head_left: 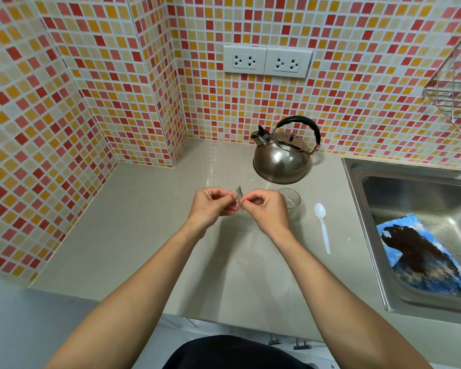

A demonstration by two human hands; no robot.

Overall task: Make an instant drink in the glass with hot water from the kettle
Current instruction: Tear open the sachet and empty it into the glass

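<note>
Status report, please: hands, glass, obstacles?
Left hand and right hand pinch sachet. Glass looks empty, kettle behind. Nothing in the way.

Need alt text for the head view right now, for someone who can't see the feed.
Both hands, left hand and right hand, pinch a small sachet between them above a grey counter. Just beyond stand an empty-looking glass and a steel kettle; a white plastic spoon lies right of the glass, beside a sink.

Off to the right of the hands there's a steel sink (357, 209) with a blue sponge cloth (421, 259) lying in it. Two white wall sockets (268, 61) sit up above them, and a wire rack (455, 97) hangs further right.
</note>
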